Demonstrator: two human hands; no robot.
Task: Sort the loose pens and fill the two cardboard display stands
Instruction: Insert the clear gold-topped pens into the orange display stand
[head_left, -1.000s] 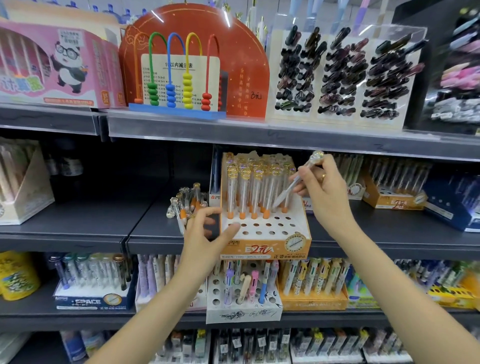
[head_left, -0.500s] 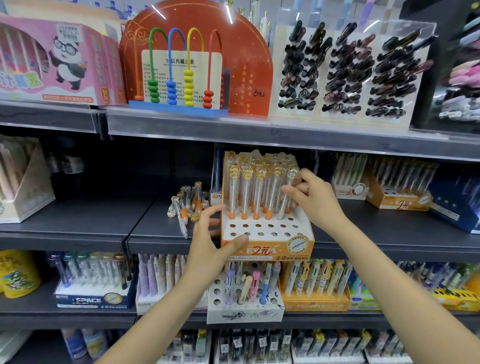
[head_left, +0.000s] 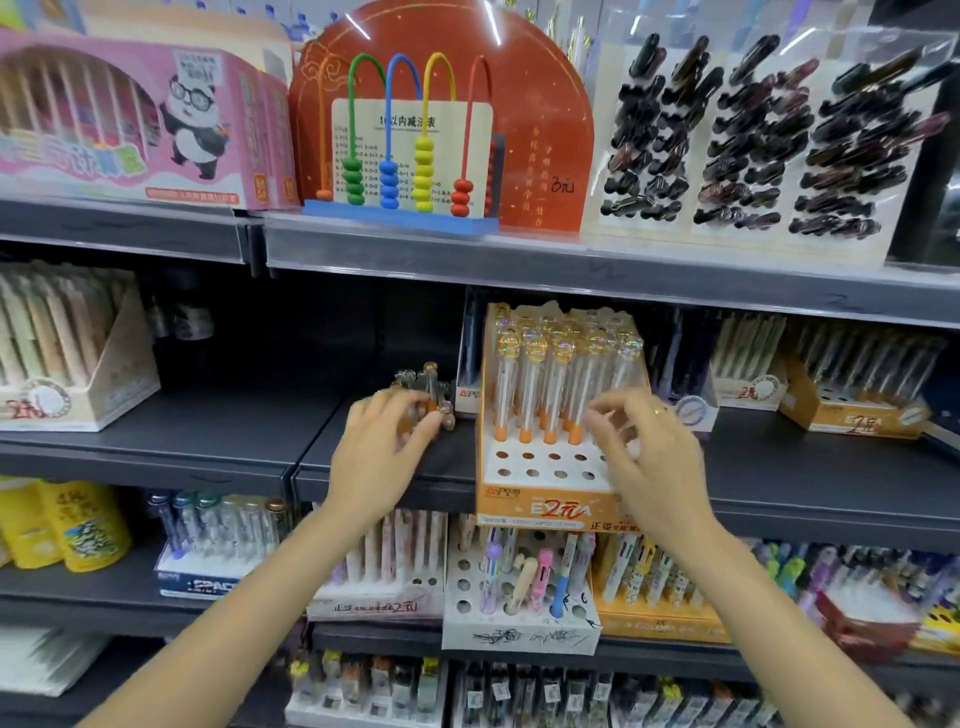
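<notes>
I see a shop shelf from above my own 2 bare hands. My landmark is the orange-and-white cardboard display stand (head_left: 545, 467), which sits on the dark grey metal shelf (head_left: 218, 431) with its front edge overhanging the shelf lip.

The back rows of the stand hold clear plastic pens with orange tips and glittery gold caps (head_left: 561, 384), standing upright. The front 2 rows of round holes are empty. Just left of the stand, on the same shelf, lies a small heap of loose clear pens (head_left: 428, 387).

My left hand (head_left: 382, 457) reaches to that heap, fingers curled down over it and touching the pens. Motion blur keeps me from telling whether it has a pen pinched.

My right hand (head_left: 647, 452) hovers over the right front of the stand, fingers spread and slightly bent, holding nothing I can see. A ring shows on 1 finger.

Risks, as I judge them:
- The stand overhangs the lip, so a push from my right hand could tip it off the shelf.
- My right fingers are close to the standing pens and could knock them askew.
- A careless left grab could scatter the heap, rolling pens off the shelf edge or behind the stand.
</notes>
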